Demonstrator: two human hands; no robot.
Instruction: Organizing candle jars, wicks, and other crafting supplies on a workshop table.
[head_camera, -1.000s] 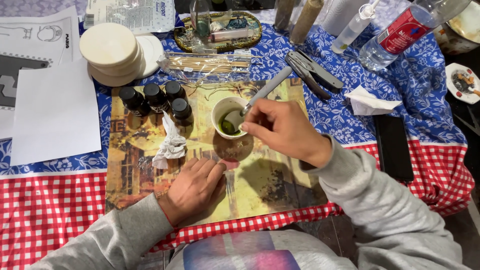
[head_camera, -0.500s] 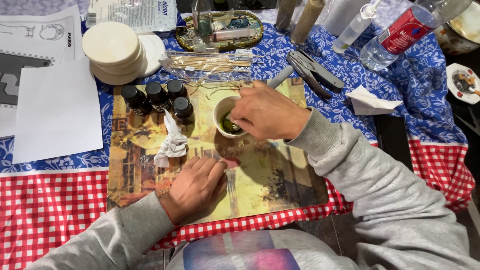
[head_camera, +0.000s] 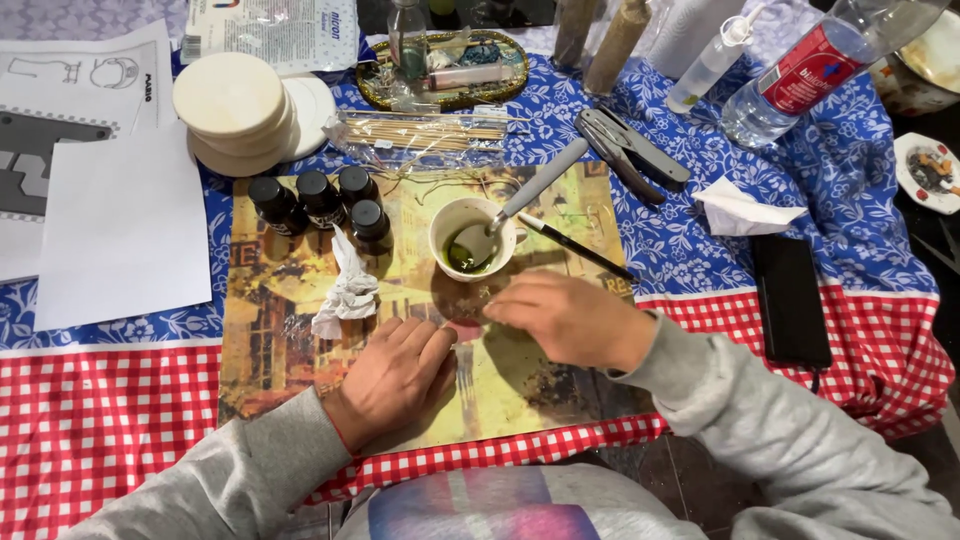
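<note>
**A:** ok so what's closest to the camera?

**B:** grey fleecy sleeves, then the left hand (head_camera: 393, 375), flat and relaxed, palm down on the glossy yellow-brown picture mat (head_camera: 300, 370), holding nothing. The right hand (head_camera: 570, 318) hovers low over the same mat, fingers loosely curled, gripping nothing as far as I can see.

**A:** and the cup?

**B:** small round white cup (head_camera: 468, 236) with a handle, just beyond the right hand's fingertips, on the mat. Olive-green liquid in the bottom. A grey-handled spatula (head_camera: 528, 196) leans in it by itself, blade in the paint. A thin black brush (head_camera: 580, 251) lies at an angle just beside the cup.

**A:** left of that?

**B:** a crumpled white tissue (head_camera: 346, 288), then four little dark bottles (head_camera: 320, 203) with black caps, bunched together.

**A:** further back?

**B:** a bag of thin wooden sticks (head_camera: 425, 130), a stack of pale round discs (head_camera: 236, 108), metal pliers (head_camera: 632, 150), and a clear plastic bottle with a red label (head_camera: 815, 70), all on the blue floral cloth (head_camera: 850, 170).
</note>
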